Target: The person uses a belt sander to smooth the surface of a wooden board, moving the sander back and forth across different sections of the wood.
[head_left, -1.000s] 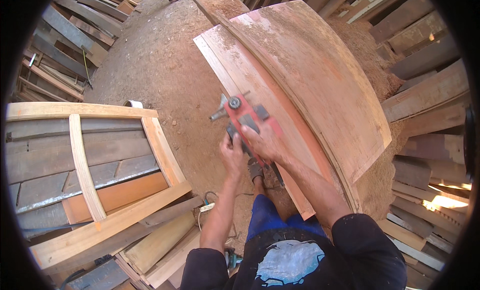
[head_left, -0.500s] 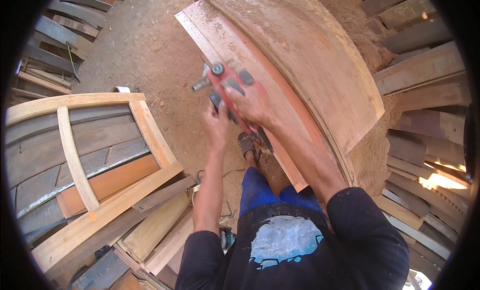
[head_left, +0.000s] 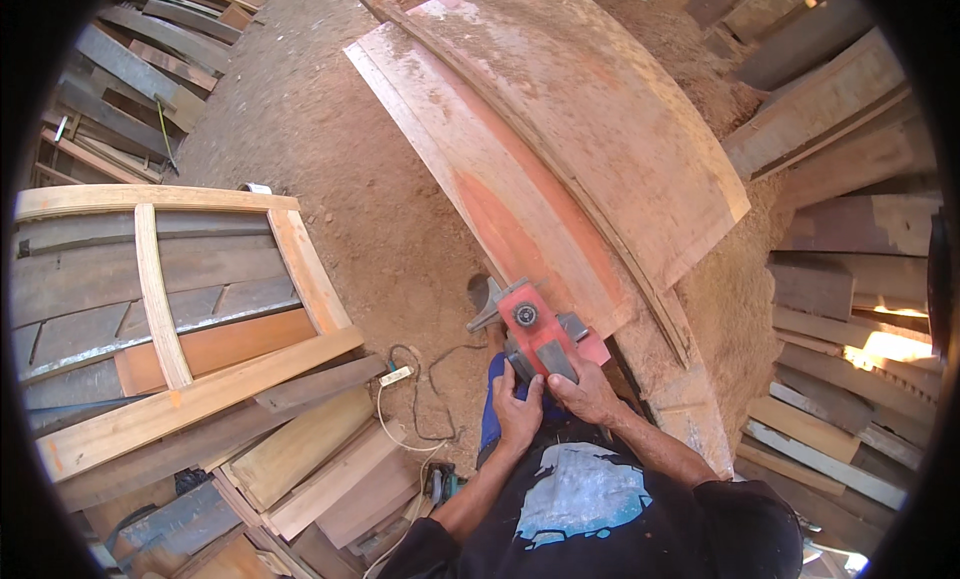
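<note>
- Red planer [head_left: 540, 331]: just ahead of the left hand [head_left: 520, 413] and right hand [head_left: 590, 391], both gripping it.
- Forearms [head_left: 650, 439] angle inward, hands close to the black shirt [head_left: 660, 529].
- Board [head_left: 500, 214]: stretches away beyond the hands.

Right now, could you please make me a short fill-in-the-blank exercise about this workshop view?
The power tool held in the left hand and right hand is black and ____.
In the picture, the wooden frame lies to the ____ of that tool.
The shirt is mainly ____.
The power strip is ____.
Missing words: red; left; black; white.
</note>
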Demonstrator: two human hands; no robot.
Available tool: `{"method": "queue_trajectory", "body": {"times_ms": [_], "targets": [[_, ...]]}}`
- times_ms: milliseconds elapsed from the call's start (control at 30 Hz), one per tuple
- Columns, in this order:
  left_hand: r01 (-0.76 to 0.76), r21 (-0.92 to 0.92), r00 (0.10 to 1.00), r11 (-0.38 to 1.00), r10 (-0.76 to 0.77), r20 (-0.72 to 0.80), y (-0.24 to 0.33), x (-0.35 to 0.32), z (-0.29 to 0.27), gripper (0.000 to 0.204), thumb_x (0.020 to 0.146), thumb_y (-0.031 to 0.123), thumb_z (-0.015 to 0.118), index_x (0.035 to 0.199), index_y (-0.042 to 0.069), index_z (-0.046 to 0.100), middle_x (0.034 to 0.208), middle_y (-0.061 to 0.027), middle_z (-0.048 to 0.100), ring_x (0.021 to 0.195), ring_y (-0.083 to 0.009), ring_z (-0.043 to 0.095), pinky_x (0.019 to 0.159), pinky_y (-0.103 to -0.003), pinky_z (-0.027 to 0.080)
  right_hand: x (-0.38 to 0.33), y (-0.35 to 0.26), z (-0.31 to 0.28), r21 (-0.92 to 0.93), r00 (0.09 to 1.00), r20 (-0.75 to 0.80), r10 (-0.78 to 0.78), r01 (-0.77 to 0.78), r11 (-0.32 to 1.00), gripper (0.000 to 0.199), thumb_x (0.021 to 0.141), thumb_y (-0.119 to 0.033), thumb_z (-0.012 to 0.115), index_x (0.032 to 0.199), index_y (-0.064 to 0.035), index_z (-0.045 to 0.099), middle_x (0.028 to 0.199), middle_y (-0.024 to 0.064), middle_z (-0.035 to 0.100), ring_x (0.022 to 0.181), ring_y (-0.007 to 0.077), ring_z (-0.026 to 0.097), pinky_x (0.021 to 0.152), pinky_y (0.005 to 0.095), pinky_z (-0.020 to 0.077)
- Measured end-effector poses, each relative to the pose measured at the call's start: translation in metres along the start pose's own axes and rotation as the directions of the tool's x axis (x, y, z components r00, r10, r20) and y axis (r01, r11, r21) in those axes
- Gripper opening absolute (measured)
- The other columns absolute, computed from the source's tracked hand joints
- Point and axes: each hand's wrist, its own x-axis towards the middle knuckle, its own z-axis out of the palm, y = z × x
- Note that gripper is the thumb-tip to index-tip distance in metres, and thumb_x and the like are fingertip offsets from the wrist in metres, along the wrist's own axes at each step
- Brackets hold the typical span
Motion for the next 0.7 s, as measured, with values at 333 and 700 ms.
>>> {"method": "queue_trajectory", "body": {"times_ms": [333, 700], "targets": [[0.012, -0.245, 0.996, 0.969, -0.034, -0.087, 0.031, 0.191, -0.039, 0.062, 0.091, 0.020, 0.078, 0.144, -0.003, 0.056, 0.106, -0.0157, 0.063, 0.101, -0.0252, 0.064, 0.089, -0.036, 0.052, 0.159, -0.110, 0.015, -0.101, 0.998, -0.035, -0.057, 0.053, 0.993, 0.064, 0.094, -0.053, 0.064, 0.112, 0.0091, 0.063, 0.093, 0.0271, 0.069, 0.091, 0.0355, 0.072, 0.080, 0.0454, 0.0550], [-0.111, -0.375, 0.993, 0.920, 0.087, -0.083, 0.120, 0.449, -0.103, 0.032, 0.100, 0.016, 0.068, 0.124, -0.004, 0.068, 0.101, -0.0067, 0.074, 0.085, -0.0103, 0.065, 0.072, -0.029, 0.053, 0.400, -0.232, 0.031, -0.215, 0.949, -0.088, -0.301, 0.277, 0.936, 0.064, 0.098, -0.053, 0.057, 0.114, 0.0088, 0.064, 0.091, 0.0271, 0.071, 0.091, 0.0368, 0.073, 0.080, 0.0476, 0.0547]]}}
